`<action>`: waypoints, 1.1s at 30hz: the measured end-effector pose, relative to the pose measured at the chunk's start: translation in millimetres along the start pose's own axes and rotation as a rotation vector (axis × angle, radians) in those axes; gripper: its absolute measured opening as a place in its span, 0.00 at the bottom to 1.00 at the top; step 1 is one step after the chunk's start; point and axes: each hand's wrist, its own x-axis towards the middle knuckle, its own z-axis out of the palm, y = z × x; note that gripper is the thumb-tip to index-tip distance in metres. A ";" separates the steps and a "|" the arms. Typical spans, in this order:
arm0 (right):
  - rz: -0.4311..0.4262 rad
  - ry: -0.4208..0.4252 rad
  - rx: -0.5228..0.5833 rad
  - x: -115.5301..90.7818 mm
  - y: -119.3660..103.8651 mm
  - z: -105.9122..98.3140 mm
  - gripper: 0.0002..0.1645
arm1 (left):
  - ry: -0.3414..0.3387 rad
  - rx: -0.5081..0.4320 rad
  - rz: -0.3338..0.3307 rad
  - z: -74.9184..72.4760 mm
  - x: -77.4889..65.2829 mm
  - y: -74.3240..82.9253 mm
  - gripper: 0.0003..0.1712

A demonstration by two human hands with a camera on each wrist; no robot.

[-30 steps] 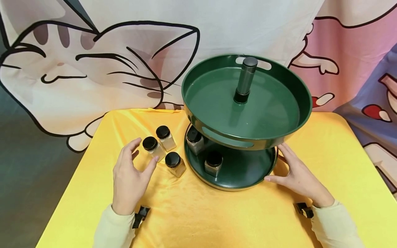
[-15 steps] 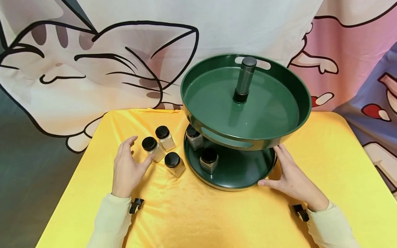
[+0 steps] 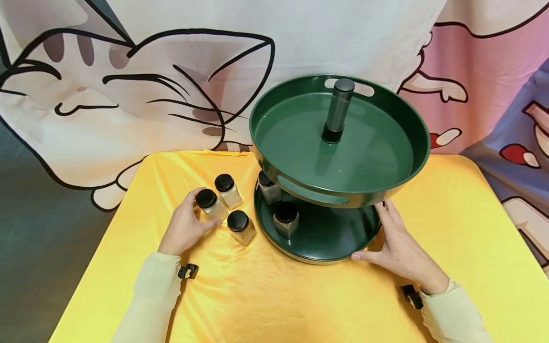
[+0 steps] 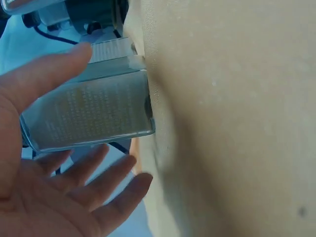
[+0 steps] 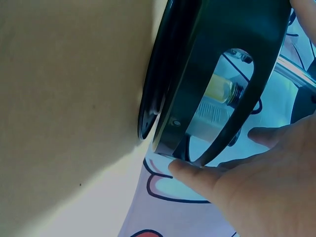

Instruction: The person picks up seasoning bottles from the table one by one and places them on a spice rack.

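My left hand (image 3: pixel 185 227) is around a square glass jar (image 3: pixel 218 210) with a black lid, thumb on the near side, fingers on the far side. In the left wrist view, the thumb overlaps this jar (image 4: pixel 94 111), while the spread fingers (image 4: pixel 116 185) are apart from it. At the right of the green two-tier turntable, my right hand (image 3: pixel 401 245) has its thumb and extended fingers against the side of the lower tray (image 3: pixel 330 240). Two black-lidded jars stand in that tray, a nearer one (image 3: pixel 286 221) and a farther one (image 3: pixel 270 191) partly hidden by the upper tray (image 3: pixel 300 157).
Two more jars stand by the left hand, one behind (image 3: pixel 229 194) and one (image 3: pixel 243 229) nearer the turntable. A post (image 3: pixel 337 112) rises through the upper tray, which overhangs the lower one. Yellow cloth (image 3: pixel 274 305) covers the table; a printed curtain (image 3: pixel 193 119) hangs behind.
The left hand draws back slightly, then moves forward around the jar. The right hand shifts left along the lower tray, and the nearer jar in it moves left and back.
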 end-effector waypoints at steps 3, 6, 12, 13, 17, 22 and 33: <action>0.005 0.003 -0.006 -1.2 -1.5 2.1 0.79 | -0.049 -0.043 -0.003 0.3 0.7 -4.5 0.52; 0.011 0.003 -0.021 -3.6 -4.0 4.2 0.78 | -0.080 -0.082 0.006 0.5 0.0 -8.3 0.48; 0.035 -0.001 -0.009 -2.9 -6.7 2.3 0.74 | -0.124 -0.123 0.018 -1.6 0.8 -15.3 0.40; 0.033 0.004 -0.001 -1.7 -5.7 1.3 0.73 | -0.134 -0.143 0.018 -2.2 1.3 -16.6 0.39; -0.003 0.053 0.052 6.1 2.3 -1.7 0.64 | -0.171 -0.219 0.016 -4.6 3.3 -20.0 0.39; 0.033 0.110 0.105 11.4 11.6 -3.8 0.46 | -0.188 -0.301 0.034 -7.6 5.3 -19.8 0.35; 0.064 0.146 -0.010 12.9 19.0 -7.8 0.25 | -0.198 -0.381 0.082 -10.9 7.3 -22.0 0.35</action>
